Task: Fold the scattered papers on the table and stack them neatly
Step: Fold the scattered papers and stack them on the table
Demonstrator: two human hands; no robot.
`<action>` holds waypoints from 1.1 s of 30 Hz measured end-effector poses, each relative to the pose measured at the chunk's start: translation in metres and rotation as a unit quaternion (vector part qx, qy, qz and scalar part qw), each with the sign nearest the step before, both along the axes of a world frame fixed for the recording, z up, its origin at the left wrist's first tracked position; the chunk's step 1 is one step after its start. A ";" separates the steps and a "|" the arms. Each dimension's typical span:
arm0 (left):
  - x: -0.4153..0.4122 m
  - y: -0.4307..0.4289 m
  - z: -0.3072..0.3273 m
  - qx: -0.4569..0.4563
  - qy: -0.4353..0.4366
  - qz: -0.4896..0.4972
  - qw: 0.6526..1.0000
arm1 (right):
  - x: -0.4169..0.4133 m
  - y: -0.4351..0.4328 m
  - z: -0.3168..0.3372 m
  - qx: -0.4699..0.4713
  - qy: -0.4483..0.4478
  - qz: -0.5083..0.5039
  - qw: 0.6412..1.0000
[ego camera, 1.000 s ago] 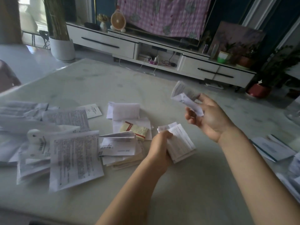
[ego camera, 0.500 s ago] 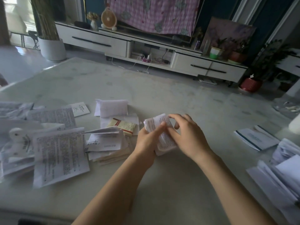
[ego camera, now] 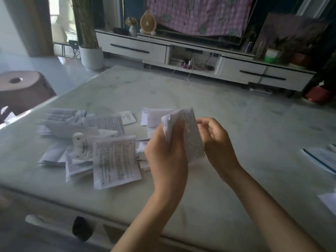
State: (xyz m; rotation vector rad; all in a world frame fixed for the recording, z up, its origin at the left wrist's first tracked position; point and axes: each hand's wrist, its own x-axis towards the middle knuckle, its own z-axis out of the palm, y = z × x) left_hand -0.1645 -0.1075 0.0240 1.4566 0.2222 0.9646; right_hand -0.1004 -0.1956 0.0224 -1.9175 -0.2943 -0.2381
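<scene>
Half a second ago the folded papers (ego camera: 190, 135) lay low against the tabletop (ego camera: 236, 124) under both my hands. Now I have them lifted clear of it, standing nearly upright in front of me with the printed face turned to the right. My left hand (ego camera: 164, 153) has gone from resting on top to gripping the bundle from the left, fingers curled round its lower part. My right hand (ego camera: 217, 140) sits at the bundle's right edge with the fingers curled in, fingertips pinching that edge, though motion blur softens the exact contact. The scattered papers (ego camera: 81, 124) lie where they were on the left of the tabletop, the large printed sheet (ego camera: 115, 160) nearest me. More sheets (ego camera: 321, 159) lie at the right edge, well apart from my hands.
</scene>
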 end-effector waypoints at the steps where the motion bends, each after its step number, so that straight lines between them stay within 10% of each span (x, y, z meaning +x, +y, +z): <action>1: -0.013 0.014 -0.002 -0.017 0.001 0.008 1.000 | -0.004 0.008 0.004 -0.011 -0.012 0.059 0.998; 7: -0.061 0.080 -0.018 -0.183 0.086 -0.039 0.979 | -0.007 0.035 -0.012 -0.312 -0.058 0.216 0.923; 13: -0.065 0.072 -0.029 -0.211 0.161 -0.071 0.961 | -0.016 0.019 -0.042 -0.311 -0.221 0.124 0.916; 18: -0.063 0.061 -0.026 -0.265 0.153 -0.078 0.949 | -0.014 0.009 -0.014 -0.103 -0.245 -0.026 0.964; 22: -0.058 0.046 -0.010 -0.250 0.132 -0.031 0.959 | -0.020 0.000 0.018 0.156 -0.028 -0.060 0.985; 26: -0.058 0.028 0.007 -0.233 0.117 0.006 0.966 | -0.048 -0.006 0.031 0.317 0.189 0.109 0.923; 29: -0.058 0.020 0.012 -0.225 0.103 0.008 0.969 | -0.068 0.009 0.027 0.264 0.185 0.165 0.932; 33: -0.061 0.010 0.017 -0.285 0.083 0.009 0.955 | -0.089 0.020 0.007 0.076 -0.030 0.127 0.989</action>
